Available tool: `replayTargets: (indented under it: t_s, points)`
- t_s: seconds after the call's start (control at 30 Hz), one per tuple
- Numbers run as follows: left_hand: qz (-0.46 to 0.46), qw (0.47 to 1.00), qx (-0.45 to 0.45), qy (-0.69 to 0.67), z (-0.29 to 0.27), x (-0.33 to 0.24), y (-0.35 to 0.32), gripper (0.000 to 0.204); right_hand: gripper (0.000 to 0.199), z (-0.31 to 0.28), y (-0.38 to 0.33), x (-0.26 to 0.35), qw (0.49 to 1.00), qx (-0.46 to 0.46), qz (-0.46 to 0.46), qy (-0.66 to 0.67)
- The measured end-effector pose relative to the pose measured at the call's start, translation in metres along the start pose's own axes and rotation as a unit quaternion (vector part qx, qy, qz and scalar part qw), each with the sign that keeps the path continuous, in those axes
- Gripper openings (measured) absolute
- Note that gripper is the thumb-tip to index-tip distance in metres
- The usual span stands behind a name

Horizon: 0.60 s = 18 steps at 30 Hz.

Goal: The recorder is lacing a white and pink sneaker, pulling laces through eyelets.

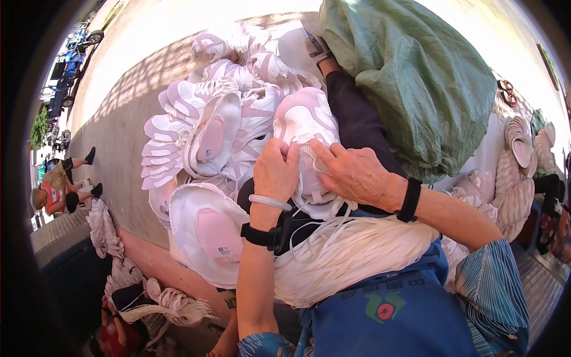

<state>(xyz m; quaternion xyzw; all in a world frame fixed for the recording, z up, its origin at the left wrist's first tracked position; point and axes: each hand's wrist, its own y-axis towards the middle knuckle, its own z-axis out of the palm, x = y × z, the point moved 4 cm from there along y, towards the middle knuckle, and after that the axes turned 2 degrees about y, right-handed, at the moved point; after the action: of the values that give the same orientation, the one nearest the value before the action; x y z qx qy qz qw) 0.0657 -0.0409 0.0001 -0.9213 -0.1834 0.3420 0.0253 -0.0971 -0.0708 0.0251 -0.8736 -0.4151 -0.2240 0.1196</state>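
Head: sneaker toe-outward, left hand and right hand close together, both pinching its lacing. Left of sneaker, shoe pile crowds in tight; right, trouser leg, then green sack; nearside, pale lace bundle. Wider room: ground left past pile.

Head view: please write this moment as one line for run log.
left hand: on pink-and-white shoe | right hand: on same shoe | pale lace bundle: by blue apron | green sack: upper right
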Motion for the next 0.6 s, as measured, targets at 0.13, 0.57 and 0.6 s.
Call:
replayTargets:
  t_s: [0.13, 0.57, 0.6]
  points:
    - [-0.004, 1.000, 0.002, -0.008, -0.001, -0.001, 0.002, 0.029, 0.055, 0.003, 0.003, 0.000, 0.999, 0.026, -0.008, -0.021]
    - [-0.081, 0.994, 0.041, -0.055, 0.007, 0.033, -0.005, 0.022, 0.017, -0.010, -0.004, 0.002, 0.999, 0.002, -0.025, 0.034]
    - [-0.059, 0.995, 0.026, -0.072, 0.005, 0.026, -0.005, 0.021, 0.012, -0.010, -0.003, 0.002, 0.999, -0.009, -0.030, 0.039]
